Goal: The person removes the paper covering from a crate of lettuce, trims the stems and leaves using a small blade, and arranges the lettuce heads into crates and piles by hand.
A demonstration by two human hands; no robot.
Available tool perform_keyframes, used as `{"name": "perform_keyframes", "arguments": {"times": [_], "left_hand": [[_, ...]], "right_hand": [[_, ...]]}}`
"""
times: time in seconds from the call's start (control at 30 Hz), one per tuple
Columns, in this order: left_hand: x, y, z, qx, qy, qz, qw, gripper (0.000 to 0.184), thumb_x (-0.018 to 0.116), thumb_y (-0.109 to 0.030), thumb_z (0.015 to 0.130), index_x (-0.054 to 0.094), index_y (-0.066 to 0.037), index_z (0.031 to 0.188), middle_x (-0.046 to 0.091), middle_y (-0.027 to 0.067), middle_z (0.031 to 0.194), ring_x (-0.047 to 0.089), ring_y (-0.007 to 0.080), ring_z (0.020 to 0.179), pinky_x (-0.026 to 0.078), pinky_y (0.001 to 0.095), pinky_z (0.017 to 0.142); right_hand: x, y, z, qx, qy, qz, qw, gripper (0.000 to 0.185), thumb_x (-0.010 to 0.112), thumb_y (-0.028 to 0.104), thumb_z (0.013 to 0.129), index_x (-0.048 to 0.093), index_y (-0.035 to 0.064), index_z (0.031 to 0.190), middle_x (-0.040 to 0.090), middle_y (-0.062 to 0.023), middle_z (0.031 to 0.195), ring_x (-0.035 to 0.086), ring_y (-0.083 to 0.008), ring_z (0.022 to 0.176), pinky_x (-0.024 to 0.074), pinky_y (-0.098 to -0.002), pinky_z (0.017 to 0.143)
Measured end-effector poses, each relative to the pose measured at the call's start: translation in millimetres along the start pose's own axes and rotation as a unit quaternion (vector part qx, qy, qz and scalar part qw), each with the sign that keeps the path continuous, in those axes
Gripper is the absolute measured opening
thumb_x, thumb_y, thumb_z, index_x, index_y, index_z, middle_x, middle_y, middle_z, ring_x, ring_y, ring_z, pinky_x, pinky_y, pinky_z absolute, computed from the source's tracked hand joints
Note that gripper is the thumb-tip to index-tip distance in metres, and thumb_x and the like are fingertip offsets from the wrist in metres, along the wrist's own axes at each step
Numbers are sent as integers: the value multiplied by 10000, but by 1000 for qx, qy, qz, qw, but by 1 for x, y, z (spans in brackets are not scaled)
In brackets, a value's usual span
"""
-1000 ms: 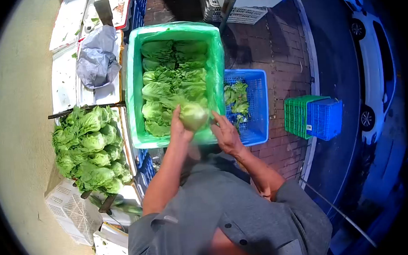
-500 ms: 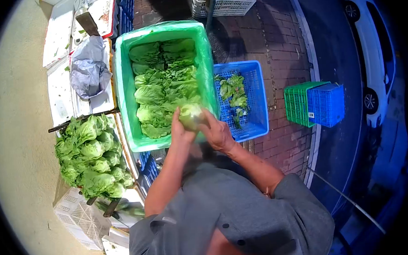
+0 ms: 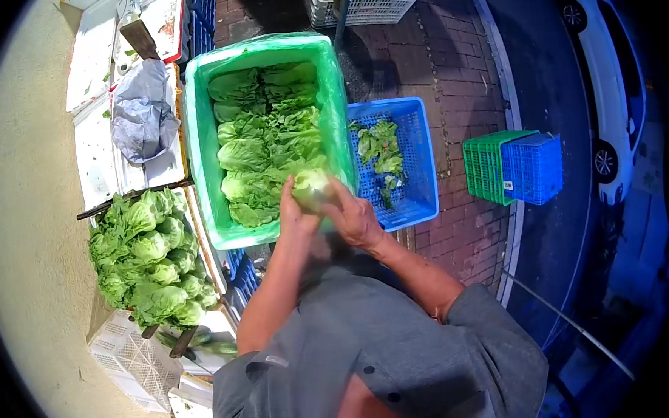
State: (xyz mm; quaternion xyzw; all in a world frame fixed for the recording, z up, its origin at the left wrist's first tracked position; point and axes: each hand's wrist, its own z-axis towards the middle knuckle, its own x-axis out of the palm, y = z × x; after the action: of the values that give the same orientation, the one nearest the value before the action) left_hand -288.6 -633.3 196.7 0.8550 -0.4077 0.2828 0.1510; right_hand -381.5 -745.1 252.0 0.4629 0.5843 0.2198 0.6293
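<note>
Between my two hands, over the near end of a green-lined box (image 3: 204, 140), is a pale green head of lettuce (image 3: 310, 186), slightly blurred. My left hand (image 3: 297, 213) is wrapped round its left side. On its right side, my right hand (image 3: 356, 217) grips it with curled fingers; the fingertips are partly smeared by motion. Rows of lettuce heads (image 3: 242, 155) lie inside the box beneath and beyond my hands. To the right of the box stands a blue plastic basket (image 3: 421, 163) with loose lettuce leaves (image 3: 380, 147) in it.
A pile of lettuce (image 3: 155, 256) lies on the left, beside a white perforated crate (image 3: 134, 359). Grey plastic sheeting (image 3: 144, 117) rests on white foam boxes (image 3: 93, 153). Green (image 3: 491, 167) and blue crates (image 3: 533, 170) stand near the kerb; a white car (image 3: 608, 81) is beyond.
My hands stay around the lettuce in nearly the same place, with slight movement blur. The whole view has shifted a little.
</note>
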Motion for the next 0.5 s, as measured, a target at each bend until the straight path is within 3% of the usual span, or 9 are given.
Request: {"name": "perform_keyframes", "arguments": {"times": [0.5], "left_hand": [[-17,4,16,-10,-21,3,1000,424,495,-394,963,570,-53,1203,642,135,1151,617,304,1055,490,468,962]], "right_hand": [[-8,3,1,38,25,64,997,487,590,254,941,466,53,1367,657,-249,967,644,-432,876,506,-458,727]]}}
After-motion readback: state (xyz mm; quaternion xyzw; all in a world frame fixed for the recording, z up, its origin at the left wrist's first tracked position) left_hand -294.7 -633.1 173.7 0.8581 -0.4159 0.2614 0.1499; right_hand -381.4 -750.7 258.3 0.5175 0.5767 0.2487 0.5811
